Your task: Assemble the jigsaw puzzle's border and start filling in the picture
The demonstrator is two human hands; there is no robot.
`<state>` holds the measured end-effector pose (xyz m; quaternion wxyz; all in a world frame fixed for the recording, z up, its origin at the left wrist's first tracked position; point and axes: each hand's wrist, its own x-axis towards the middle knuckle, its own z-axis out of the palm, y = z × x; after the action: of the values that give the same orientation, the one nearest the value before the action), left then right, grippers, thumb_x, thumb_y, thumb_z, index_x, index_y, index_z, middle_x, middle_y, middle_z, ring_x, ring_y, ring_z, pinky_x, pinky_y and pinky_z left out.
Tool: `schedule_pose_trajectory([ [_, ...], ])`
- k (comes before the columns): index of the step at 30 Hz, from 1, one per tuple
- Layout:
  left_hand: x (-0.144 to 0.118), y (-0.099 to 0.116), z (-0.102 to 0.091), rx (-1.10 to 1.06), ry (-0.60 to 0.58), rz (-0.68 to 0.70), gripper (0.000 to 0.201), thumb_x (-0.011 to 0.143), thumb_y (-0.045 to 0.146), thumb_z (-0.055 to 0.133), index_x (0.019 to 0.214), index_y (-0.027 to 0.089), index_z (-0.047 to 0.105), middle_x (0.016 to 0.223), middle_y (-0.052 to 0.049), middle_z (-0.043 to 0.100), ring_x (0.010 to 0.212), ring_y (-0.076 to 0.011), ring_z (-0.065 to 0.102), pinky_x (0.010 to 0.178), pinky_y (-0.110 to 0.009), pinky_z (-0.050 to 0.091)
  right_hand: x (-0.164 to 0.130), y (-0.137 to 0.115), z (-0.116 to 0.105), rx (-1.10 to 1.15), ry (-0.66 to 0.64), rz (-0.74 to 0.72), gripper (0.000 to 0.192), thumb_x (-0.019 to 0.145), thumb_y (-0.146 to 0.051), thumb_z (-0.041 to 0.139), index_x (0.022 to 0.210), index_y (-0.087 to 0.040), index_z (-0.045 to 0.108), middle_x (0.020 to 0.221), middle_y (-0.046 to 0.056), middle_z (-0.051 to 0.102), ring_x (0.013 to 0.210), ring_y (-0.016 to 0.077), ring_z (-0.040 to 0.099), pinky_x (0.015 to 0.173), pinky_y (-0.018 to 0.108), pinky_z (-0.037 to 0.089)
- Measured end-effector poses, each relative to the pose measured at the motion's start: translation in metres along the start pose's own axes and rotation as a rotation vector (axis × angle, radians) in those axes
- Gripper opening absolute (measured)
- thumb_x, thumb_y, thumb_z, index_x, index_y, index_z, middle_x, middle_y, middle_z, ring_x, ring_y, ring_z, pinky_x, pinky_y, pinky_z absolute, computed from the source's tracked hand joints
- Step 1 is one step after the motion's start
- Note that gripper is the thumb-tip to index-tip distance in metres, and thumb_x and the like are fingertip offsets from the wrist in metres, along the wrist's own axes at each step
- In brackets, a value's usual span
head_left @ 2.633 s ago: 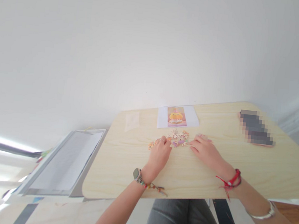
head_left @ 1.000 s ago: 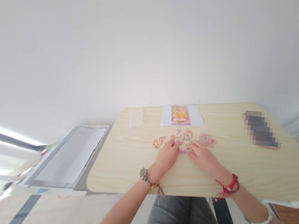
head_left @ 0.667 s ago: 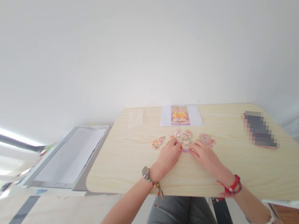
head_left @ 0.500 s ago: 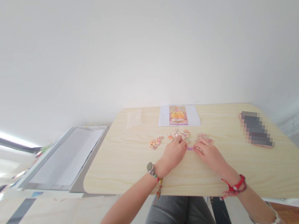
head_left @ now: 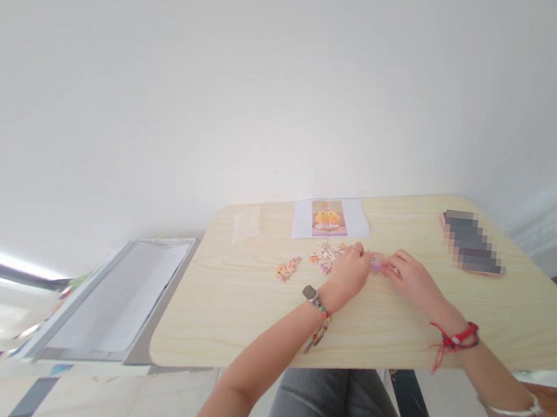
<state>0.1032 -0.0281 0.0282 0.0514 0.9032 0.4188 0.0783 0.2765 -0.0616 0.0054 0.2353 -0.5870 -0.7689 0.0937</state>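
Light purple puzzle pieces (head_left: 377, 265) show between my two hands, over the right part of the table. My left hand (head_left: 349, 274) is closed with curled fingers at their left end, and its fingertips are partly hidden. From the other side my right hand (head_left: 413, 280) pinches the pieces between thumb and fingers. Just left of my left hand lies a loose heap of mixed puzzle pieces (head_left: 323, 253), partly covered by that hand. A smaller group of orange and pink puzzle pieces (head_left: 286, 270) sits further left.
Behind the heap lies a paper sheet (head_left: 358, 218) with a printed yellow character picture. A clear plastic bag (head_left: 246, 225) is at the table's back left. A phone-like object (head_left: 473, 242), blurred out, rests at the right. Papers (head_left: 120, 298) lie on a surface left of the table (head_left: 217, 315).
Both hands have moved right with the purple pieces, away from the heap. More of the heap now shows. The view has shifted slightly.
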Motion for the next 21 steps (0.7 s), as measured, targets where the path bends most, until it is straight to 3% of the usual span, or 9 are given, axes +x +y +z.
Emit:
schedule_pose_trajectory([
  [4, 0.002, -0.001, 0.003, 0.011, 0.010, -0.004, 0.019, 0.088, 0.009, 0.038, 0.095, 0.012, 0.056, 0.097, -0.011, 0.051, 0.093, -0.0209, 0.052, 0.071, -0.030, 0.049, 0.003, 0.003, 0.001, -0.018, 0.043, 0.030, 0.022, 0.087, -0.029, 0.043, 0.079, -0.019, 0.062, 0.082, 0.006, 0.057, 0.077, 0.0191, 0.059, 0.070, 0.032, 0.046],
  [8, -0.009, -0.008, -0.002, -0.008, -0.006, -0.060, 0.017, 0.089, 0.013, 0.040, 0.096, 0.014, 0.055, 0.102, -0.011, 0.049, 0.097, -0.0218, 0.051, 0.075, -0.032, 0.049, 0.006, -0.003, 0.003, -0.010, 0.094, 0.054, 0.023, 0.087, -0.031, 0.044, 0.090, -0.019, 0.062, 0.086, 0.007, 0.059, 0.081, 0.0202, 0.059, 0.073, 0.033, 0.047],
  [15, -0.041, -0.036, -0.019, 0.028, -0.027, -0.261, 0.015, 0.088, 0.016, 0.043, 0.097, 0.015, 0.055, 0.100, -0.010, 0.050, 0.098, -0.0216, 0.051, 0.080, -0.032, 0.048, 0.008, -0.019, 0.010, 0.001, 0.046, -0.029, 0.022, 0.087, -0.027, 0.042, 0.093, -0.020, 0.063, 0.091, 0.007, 0.058, 0.078, 0.0188, 0.059, 0.070, 0.032, 0.048],
  [21, -0.061, -0.055, -0.015, 0.031, 0.012, -0.397, 0.016, 0.087, 0.021, 0.046, 0.098, 0.016, 0.057, 0.101, -0.009, 0.051, 0.097, -0.0209, 0.052, 0.079, -0.031, 0.047, 0.013, -0.038, 0.016, -0.022, -0.025, -0.096, 0.021, 0.087, -0.021, 0.042, 0.089, -0.019, 0.062, 0.094, 0.007, 0.059, 0.083, 0.0189, 0.059, 0.074, 0.032, 0.047],
])
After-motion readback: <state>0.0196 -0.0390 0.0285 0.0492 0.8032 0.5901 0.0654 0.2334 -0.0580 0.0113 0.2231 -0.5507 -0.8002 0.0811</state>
